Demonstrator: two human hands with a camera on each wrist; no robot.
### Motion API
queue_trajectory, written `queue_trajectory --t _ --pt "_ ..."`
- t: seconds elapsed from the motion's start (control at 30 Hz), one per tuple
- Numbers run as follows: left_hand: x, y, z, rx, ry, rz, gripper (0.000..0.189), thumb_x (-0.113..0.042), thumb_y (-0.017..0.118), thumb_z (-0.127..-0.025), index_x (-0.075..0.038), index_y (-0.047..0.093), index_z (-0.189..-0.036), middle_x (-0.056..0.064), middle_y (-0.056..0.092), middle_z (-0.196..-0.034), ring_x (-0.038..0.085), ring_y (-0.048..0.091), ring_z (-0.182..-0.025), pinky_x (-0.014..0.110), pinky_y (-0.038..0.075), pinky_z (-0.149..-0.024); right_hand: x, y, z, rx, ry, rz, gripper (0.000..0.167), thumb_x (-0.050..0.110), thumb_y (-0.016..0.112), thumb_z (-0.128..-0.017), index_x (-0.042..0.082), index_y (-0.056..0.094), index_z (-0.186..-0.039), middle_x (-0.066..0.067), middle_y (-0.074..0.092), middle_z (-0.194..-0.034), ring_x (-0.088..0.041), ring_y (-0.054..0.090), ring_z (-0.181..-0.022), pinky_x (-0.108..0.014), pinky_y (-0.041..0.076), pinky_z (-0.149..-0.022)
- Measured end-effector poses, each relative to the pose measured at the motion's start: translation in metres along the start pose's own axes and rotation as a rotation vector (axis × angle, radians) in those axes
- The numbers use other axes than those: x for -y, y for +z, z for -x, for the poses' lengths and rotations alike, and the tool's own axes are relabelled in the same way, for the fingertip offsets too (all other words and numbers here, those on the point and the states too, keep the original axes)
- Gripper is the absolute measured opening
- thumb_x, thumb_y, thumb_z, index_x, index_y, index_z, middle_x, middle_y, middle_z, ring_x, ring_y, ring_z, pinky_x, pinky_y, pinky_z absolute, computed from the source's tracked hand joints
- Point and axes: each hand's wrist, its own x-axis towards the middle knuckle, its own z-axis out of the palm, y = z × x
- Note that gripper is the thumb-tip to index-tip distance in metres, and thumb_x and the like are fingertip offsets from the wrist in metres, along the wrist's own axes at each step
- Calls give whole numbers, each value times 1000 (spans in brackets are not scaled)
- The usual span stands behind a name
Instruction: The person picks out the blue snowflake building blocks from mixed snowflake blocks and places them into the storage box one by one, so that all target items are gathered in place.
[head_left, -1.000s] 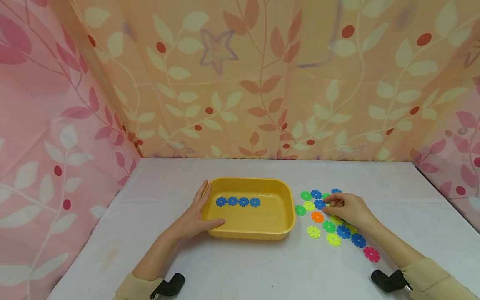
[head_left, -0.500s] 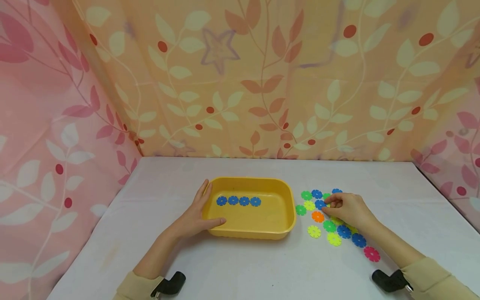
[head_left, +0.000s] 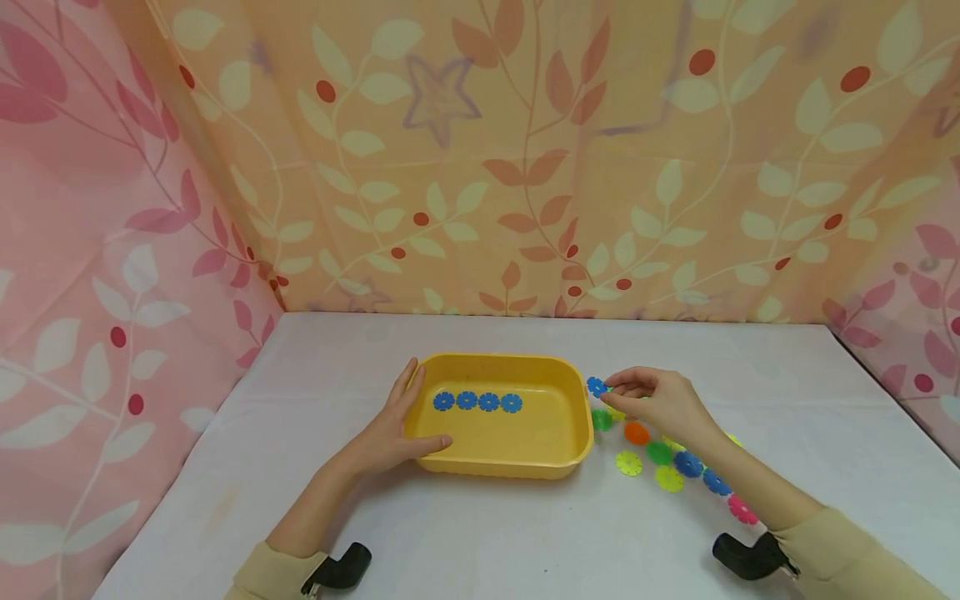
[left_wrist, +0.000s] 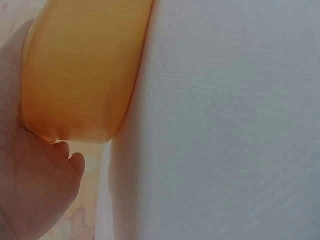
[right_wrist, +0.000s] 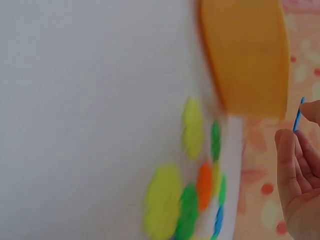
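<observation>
My right hand [head_left: 671, 407] pinches a blue notched plastic disc [head_left: 596, 387] between thumb and fingers, just right of the yellow tray [head_left: 498, 465]. In the right wrist view the held disc [right_wrist: 298, 116] stands edge-on at the fingertips. My left hand [head_left: 384, 435] grips the tray at its left end, thumb over the near rim and fingers along the outside; the left wrist view shows the palm [left_wrist: 35, 185] against the tray wall [left_wrist: 82, 75]. Inside the tray, several blue discs [head_left: 489, 402] lie in a straight row.
Loose notched discs lie right of the tray, partly hidden beneath the right hand and forearm: yellow [head_left: 629, 463], orange [head_left: 637, 433], green [head_left: 660, 453], blue [head_left: 687, 464] and pink [head_left: 742, 509]. A white cloth [head_left: 480, 542] covers the table; a patterned curtain [head_left: 525, 167] hangs behind.
My right hand has risen from the loose discs and moved left towards the tray, carrying a blue disc. The left hand and tray stay in place.
</observation>
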Motion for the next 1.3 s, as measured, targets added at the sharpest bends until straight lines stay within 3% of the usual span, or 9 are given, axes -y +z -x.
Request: queue_trajectory --t 0.27,0.57,0.97,1.3 --pt "2 1 -1 -12 11 10 113 -46 77 -79 -15 2 -158 -6 -13 -162 31 -4 -148 62 11 -112 41 25 -9 96 -81 -107 37 39 80 -80 11 71 -103 -2 69 -86 -21 65 -79 -32 57 -68" --pt "2 2 1 2 -13 24 116 -49 78 -78 -18 0 -158 -12 -15 -160 28 -4 -148 61 12 -113 58 49 -20 160 -137 -123 30 30 81 -81 8 73 -99 -1 71 -85 -17 68 -76 -26 56 -71" --pt "2 2 0 -8 9 10 114 -47 78 -79 -16 1 -158 -6 -14 -161 32 -5 -148 62 10 -112 60 69 -29 130 -205 41 22 26 79 -83 9 74 -96 5 69 -82 -12 64 -75 -25 53 -69" --pt "0 1 0 -2 -2 5 113 -47 77 -80 -16 1 -158 -6 -14 -162 32 -4 -148 63 11 -112 62 76 -30 98 -182 152 21 24 78 -84 7 74 -94 4 66 -78 -13 60 -72 -25 52 -63"
